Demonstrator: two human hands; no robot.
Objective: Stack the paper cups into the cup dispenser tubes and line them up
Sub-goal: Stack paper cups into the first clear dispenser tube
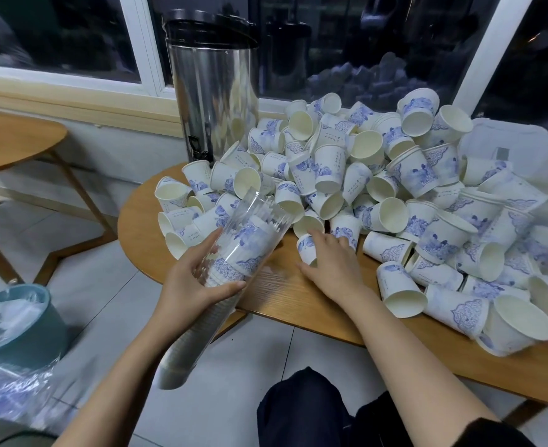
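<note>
Cups (327, 169) heaped — urn (213, 101) behind, bin (24, 324) left.

**Count of Items in View**

Paper cups (347, 175): a loose heap, too numerous for an exact count; several dozen at least are recorded. One clear dispenser tube (234, 259) is noted, holding a nested stack of cups whose number could not be determined. One steel urn (213, 91), two wooden tables, the near table (285, 295) and the side table (14, 137), and one teal bin (17, 321) are logged. Two hands are counted: left hand (188, 282), right hand (334, 262).
</note>
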